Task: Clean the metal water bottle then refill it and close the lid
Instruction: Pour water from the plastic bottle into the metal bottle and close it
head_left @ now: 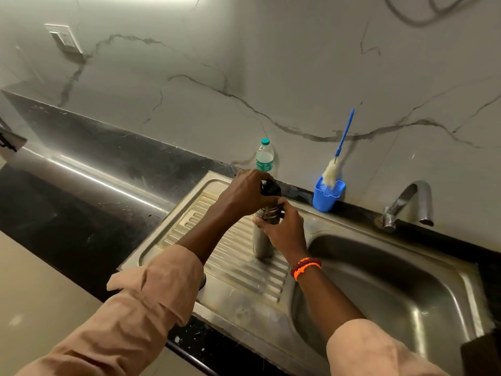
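Nearest, two rolled tan sleeves (151,283) reach over the front edge of the black granite counter (89,223). The stainless sink (244,302) is set into it: ribbed drainboard on the left, deep basin (401,289) on the right with open room inside.

The metal water bottle (262,240) stands upright on the drainboard, near the rim dividing it from the basin. The right hand (282,229), with orange and red thread bands at the wrist, curls its fingers round the bottle's threaded neck. The left hand (248,189) comes in from above and grips the black lid (271,188) at the bottle's top; whether the lid is seated on the threads or lifted clear, I cannot tell.

Behind, along the counter's back edge against the marble wall, a plastic water bottle (265,156) with a green cap stands just beyond the left hand. To its right a blue holder (326,196) carries a blue-handled bottle brush (336,158) leaning on the wall. Farther right, the chrome tap (409,204) arches toward the basin.
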